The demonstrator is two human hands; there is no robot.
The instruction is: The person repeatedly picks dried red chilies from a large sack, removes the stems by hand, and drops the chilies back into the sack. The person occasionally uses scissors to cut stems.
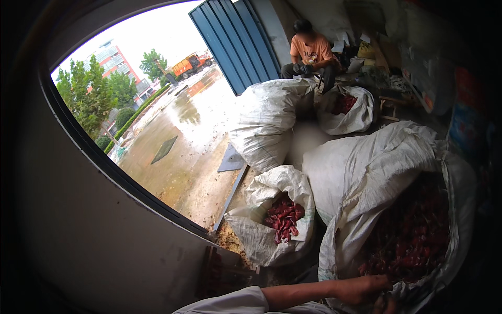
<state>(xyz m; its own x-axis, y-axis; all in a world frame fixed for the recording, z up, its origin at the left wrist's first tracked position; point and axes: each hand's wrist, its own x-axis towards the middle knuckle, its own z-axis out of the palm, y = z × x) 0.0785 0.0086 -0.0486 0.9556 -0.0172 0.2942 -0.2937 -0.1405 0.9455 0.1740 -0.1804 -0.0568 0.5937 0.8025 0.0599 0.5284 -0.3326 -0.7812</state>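
Note:
My left hand point(366, 288) reaches in from the bottom, its forearm bare below a light sleeve point(231, 300). It is at the near rim of a large open white woven sack point(337, 251) full of dried red chili peppers point(411, 239). Its fingers are blurred and in shadow, so I cannot make out whether they grip anything. Just below, at the picture's lower edge, a small part of my right hand point(383, 304) seems to show, mostly dark and cut off. To the left stands a smaller open sack point(270, 251) with red chili pieces point(285, 218) inside.
A tall stuffed sack point(262, 121) stands beyond the smaller one. Farther back, a gloved person point(311, 55) sits beside another open sack point(345, 121) of chilies. A blue metal door point(239, 43) stands by the doorway, with wet paving point(184, 145) outside. A wall point(98, 219) bounds the left.

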